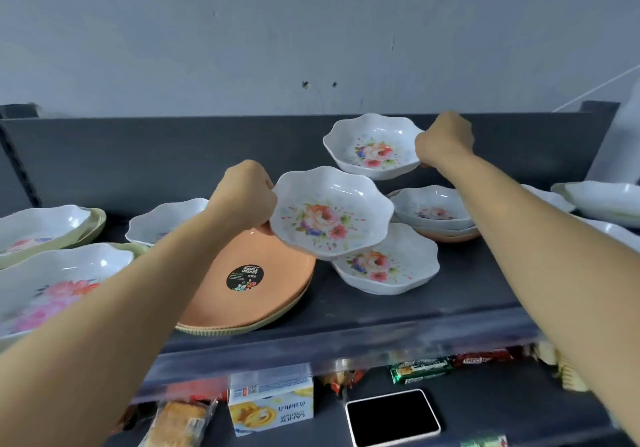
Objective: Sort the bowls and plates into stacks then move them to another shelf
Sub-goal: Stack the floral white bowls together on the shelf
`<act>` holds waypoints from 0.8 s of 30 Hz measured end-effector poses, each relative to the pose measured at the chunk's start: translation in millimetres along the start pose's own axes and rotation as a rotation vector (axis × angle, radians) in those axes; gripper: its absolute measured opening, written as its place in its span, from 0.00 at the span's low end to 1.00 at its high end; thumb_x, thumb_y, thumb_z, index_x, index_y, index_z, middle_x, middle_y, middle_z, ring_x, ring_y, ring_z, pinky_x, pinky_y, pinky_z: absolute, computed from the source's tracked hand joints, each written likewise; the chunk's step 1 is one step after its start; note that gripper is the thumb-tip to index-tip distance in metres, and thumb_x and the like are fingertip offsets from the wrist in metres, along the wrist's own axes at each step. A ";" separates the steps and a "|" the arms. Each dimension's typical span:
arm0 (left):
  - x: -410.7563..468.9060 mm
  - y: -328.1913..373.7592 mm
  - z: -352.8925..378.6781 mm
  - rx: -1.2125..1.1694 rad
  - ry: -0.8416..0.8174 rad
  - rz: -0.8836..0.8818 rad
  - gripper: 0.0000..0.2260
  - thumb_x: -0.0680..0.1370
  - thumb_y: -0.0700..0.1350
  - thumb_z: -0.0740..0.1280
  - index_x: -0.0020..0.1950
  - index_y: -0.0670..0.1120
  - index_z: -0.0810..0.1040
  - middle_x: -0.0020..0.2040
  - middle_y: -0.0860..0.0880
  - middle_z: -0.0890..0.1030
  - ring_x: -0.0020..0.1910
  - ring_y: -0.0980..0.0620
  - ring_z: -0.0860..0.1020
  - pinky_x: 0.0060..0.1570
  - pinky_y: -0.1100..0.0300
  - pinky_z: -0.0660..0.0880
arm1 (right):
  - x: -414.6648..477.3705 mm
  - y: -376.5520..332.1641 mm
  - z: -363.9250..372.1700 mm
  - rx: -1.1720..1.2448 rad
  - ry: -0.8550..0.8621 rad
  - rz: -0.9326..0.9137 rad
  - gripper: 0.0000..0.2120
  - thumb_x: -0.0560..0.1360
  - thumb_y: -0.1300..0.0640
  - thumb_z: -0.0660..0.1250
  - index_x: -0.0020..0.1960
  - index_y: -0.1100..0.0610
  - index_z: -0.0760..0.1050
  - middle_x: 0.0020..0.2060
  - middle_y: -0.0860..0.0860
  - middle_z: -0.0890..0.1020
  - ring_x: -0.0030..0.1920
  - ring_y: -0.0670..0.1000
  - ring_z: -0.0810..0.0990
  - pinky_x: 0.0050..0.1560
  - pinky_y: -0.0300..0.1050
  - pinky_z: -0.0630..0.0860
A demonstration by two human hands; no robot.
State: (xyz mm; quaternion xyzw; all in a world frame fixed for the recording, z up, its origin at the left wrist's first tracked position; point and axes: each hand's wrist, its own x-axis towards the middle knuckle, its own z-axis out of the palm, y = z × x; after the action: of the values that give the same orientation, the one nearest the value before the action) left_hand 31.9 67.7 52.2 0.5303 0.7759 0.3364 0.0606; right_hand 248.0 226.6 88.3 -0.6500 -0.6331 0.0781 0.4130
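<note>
Two white floral bowls held aloft above the dark shelf (398,304). Nearer floral bowl (330,212) pinched at its left rim by the left hand (242,197), fingers curled tight on the edge, bowl tilted toward the camera and hanging over a third floral bowl (389,261) resting on the shelf. Farther floral bowl (374,147) gripped at its right rim by the right hand (445,141), also closed on the edge, raised near the shelf's back wall.

Just right of the resting bowl, a short stack of bowls (434,212): white floral on top, an orange one at the bottom. Below the left hand, orange plates (256,280) stacked on a pale ribbed plate, a round black sticker on the top one. Behind the left forearm, another white bowl (166,219), partly hidden. Far left, larger floral dishes (48,232) nested in pale green ones. Far right, more white dishes (602,200), cut off by the frame edge.

On the lower shelf, a snack box (272,401), wrapped snacks (420,370), and a dark-screened device (393,417).
</note>
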 end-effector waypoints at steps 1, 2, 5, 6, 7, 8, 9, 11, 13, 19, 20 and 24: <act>0.5 8.3 8.2 -0.014 -0.034 0.004 0.12 0.74 0.33 0.57 0.46 0.34 0.81 0.31 0.41 0.83 0.26 0.46 0.81 0.26 0.63 0.74 | 1.2 7.0 -9.9 -0.005 0.024 0.013 0.15 0.72 0.70 0.61 0.31 0.59 0.62 0.29 0.52 0.68 0.30 0.53 0.71 0.26 0.41 0.65; 1.3 15.5 16.3 -0.031 -0.067 0.009 0.13 0.74 0.32 0.56 0.46 0.33 0.81 0.31 0.40 0.83 0.26 0.46 0.81 0.26 0.62 0.76 | 2.1 14.1 -19.5 -0.009 0.047 0.026 0.15 0.72 0.70 0.61 0.31 0.59 0.62 0.30 0.52 0.68 0.33 0.55 0.73 0.26 0.41 0.65; 2.3 31.9 37.6 -0.086 -0.153 0.007 0.15 0.72 0.31 0.53 0.47 0.32 0.79 0.35 0.37 0.84 0.32 0.41 0.85 0.34 0.55 0.80 | 1.5 31.0 -42.5 -0.021 0.079 0.052 0.14 0.72 0.70 0.62 0.31 0.59 0.63 0.30 0.52 0.69 0.32 0.54 0.73 0.24 0.40 0.64; 2.0 35.3 44.2 -0.085 -0.178 0.000 0.14 0.72 0.31 0.52 0.44 0.33 0.78 0.33 0.38 0.84 0.33 0.41 0.85 0.31 0.57 0.78 | 0.0 35.2 -48.0 -0.026 0.072 0.056 0.13 0.72 0.70 0.62 0.32 0.60 0.64 0.30 0.53 0.70 0.30 0.54 0.73 0.23 0.40 0.64; 1.5 37.5 50.3 -0.078 -0.199 -0.009 0.13 0.71 0.31 0.51 0.41 0.36 0.75 0.31 0.39 0.83 0.33 0.41 0.85 0.27 0.62 0.75 | -1.8 38.7 -52.0 -0.031 0.058 0.060 0.12 0.72 0.70 0.62 0.32 0.60 0.65 0.30 0.54 0.71 0.28 0.53 0.72 0.22 0.40 0.65; 0.8 38.8 55.6 -0.071 -0.214 -0.012 0.11 0.71 0.32 0.51 0.37 0.38 0.72 0.28 0.41 0.81 0.32 0.41 0.84 0.24 0.64 0.71 | -4.3 41.6 -54.8 -0.036 0.039 0.062 0.12 0.72 0.69 0.61 0.32 0.61 0.65 0.30 0.54 0.72 0.27 0.52 0.72 0.22 0.39 0.65; 0.3 38.8 60.3 -0.068 -0.227 -0.012 0.11 0.72 0.32 0.51 0.35 0.40 0.70 0.27 0.42 0.80 0.32 0.40 0.84 0.22 0.65 0.69 | -7.2 44.0 -56.6 -0.037 0.018 0.064 0.11 0.72 0.69 0.61 0.32 0.61 0.66 0.29 0.55 0.72 0.26 0.52 0.72 0.22 0.39 0.65; 1.3 37.5 66.9 -0.058 -0.240 -0.010 0.11 0.72 0.32 0.51 0.33 0.40 0.68 0.27 0.42 0.79 0.34 0.39 0.84 0.23 0.64 0.70 | -13.3 47.4 -58.1 -0.040 -0.027 0.065 0.10 0.71 0.68 0.60 0.32 0.62 0.67 0.29 0.56 0.74 0.24 0.52 0.73 0.22 0.38 0.64; 3.0 36.7 70.2 -0.023 -0.239 -0.002 0.11 0.73 0.32 0.54 0.32 0.40 0.68 0.27 0.42 0.77 0.34 0.39 0.83 0.25 0.63 0.71 | -19.2 49.6 -56.7 -0.051 -0.066 0.058 0.10 0.71 0.68 0.59 0.30 0.62 0.67 0.28 0.56 0.75 0.23 0.52 0.73 0.22 0.35 0.64; 4.9 29.6 67.7 0.070 -0.225 0.029 0.09 0.76 0.39 0.64 0.37 0.36 0.74 0.33 0.44 0.75 0.33 0.45 0.70 0.33 0.58 0.68 | -35.0 51.3 -45.9 -0.064 -0.210 0.065 0.10 0.69 0.67 0.58 0.30 0.64 0.71 0.12 0.53 0.73 0.16 0.49 0.71 0.23 0.35 0.67; 5.5 27.9 65.3 0.082 -0.209 0.034 0.08 0.76 0.37 0.63 0.42 0.34 0.78 0.37 0.42 0.79 0.35 0.44 0.71 0.35 0.57 0.69 | -37.7 50.8 -44.5 -0.072 -0.224 0.061 0.10 0.69 0.67 0.58 0.29 0.64 0.71 0.13 0.53 0.74 0.15 0.49 0.69 0.23 0.34 0.66; 9.1 22.4 56.2 0.071 -0.152 0.039 0.13 0.76 0.34 0.58 0.53 0.34 0.80 0.52 0.38 0.82 0.40 0.42 0.74 0.41 0.54 0.73 | -50.6 46.8 -40.6 -0.123 -0.313 0.056 0.10 0.68 0.67 0.58 0.28 0.62 0.70 0.12 0.52 0.72 0.11 0.47 0.66 0.17 0.29 0.62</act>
State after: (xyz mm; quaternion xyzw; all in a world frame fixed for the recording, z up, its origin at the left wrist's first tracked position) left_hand 70.9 106.0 24.7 0.5712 0.7700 0.2684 0.0938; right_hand 299.4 170.6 63.4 -0.6713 -0.6750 0.1510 0.2663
